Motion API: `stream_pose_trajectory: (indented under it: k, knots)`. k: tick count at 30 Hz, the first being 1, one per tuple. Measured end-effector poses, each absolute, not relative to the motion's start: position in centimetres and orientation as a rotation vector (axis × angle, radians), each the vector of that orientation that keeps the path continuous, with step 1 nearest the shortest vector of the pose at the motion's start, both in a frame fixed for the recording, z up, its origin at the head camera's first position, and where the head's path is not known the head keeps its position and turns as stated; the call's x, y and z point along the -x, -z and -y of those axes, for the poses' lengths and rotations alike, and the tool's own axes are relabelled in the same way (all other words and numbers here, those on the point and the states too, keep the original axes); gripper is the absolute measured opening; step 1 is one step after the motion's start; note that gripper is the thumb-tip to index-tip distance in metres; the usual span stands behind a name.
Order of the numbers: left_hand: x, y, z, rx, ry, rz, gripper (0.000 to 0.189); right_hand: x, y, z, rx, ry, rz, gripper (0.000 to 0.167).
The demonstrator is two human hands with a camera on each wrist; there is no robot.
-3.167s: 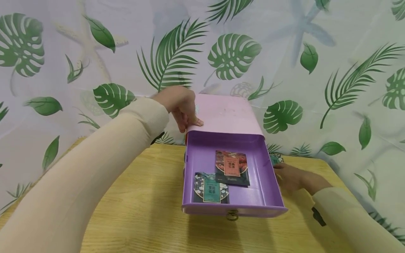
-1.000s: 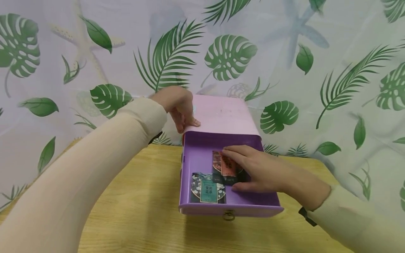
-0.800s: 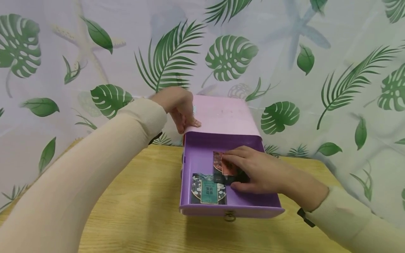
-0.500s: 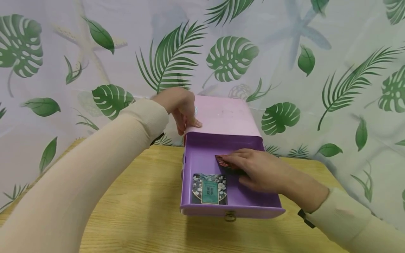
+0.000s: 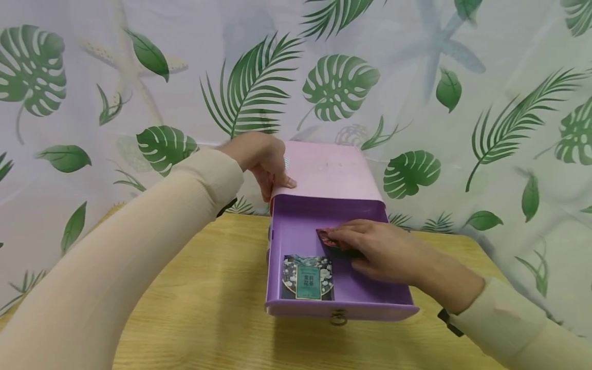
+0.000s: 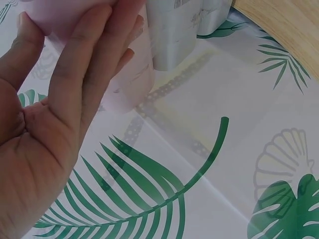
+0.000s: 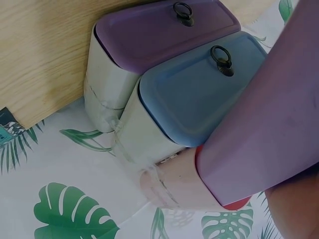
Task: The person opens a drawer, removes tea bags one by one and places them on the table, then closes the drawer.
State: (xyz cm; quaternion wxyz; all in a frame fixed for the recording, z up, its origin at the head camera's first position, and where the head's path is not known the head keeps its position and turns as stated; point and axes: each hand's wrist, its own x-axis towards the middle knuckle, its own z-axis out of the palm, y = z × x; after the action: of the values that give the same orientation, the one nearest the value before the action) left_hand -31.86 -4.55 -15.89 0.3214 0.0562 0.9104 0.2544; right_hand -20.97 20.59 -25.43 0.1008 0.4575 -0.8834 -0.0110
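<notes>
My left hand [image 5: 263, 159] grips the front left corner of the pink casing [image 5: 330, 169], thumb on top; the left wrist view shows its fingers [image 6: 70, 74] along the pink side. Below that casing a purple drawer [image 5: 342, 310] is pulled out. Inside it, my right hand [image 5: 384, 252] pinches a dark tea packet with red print [image 5: 327, 238]. The packet is tilted, and the hand covers most of it. A green-labelled tea packet [image 5: 307, 277] lies flat in the drawer's front left corner.
The right wrist view shows a blue drawer [image 7: 199, 94] and a second purple drawer [image 7: 154, 37] under the pulled-out one, both with ring pulls. Another teal packet [image 7: 7, 130] lies near the edge of the wooden table [image 5: 203, 288]. Leaf-print cloth [image 5: 185, 92] hangs behind.
My right hand has moved from beside the drawer into it and taken hold of the red-printed tea packet, tilting it off the green one. My left hand has stayed on the casing.
</notes>
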Motion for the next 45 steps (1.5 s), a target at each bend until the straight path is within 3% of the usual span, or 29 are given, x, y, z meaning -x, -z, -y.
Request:
stream_pose_trajectory:
  k: [22, 45]
  knots:
    - [31.9, 15.9, 4.8, -0.151, -0.628, -2.41, 0.061, 21.1, 24.2, -23.4, -1.293, -0.227, 1.922, 0.03]
    - [32.1, 15.9, 4.8, -0.16, -0.649, -2.394, 0.057, 23.0, 24.5, -28.7, -0.952, -0.241, 1.795, 0.033]
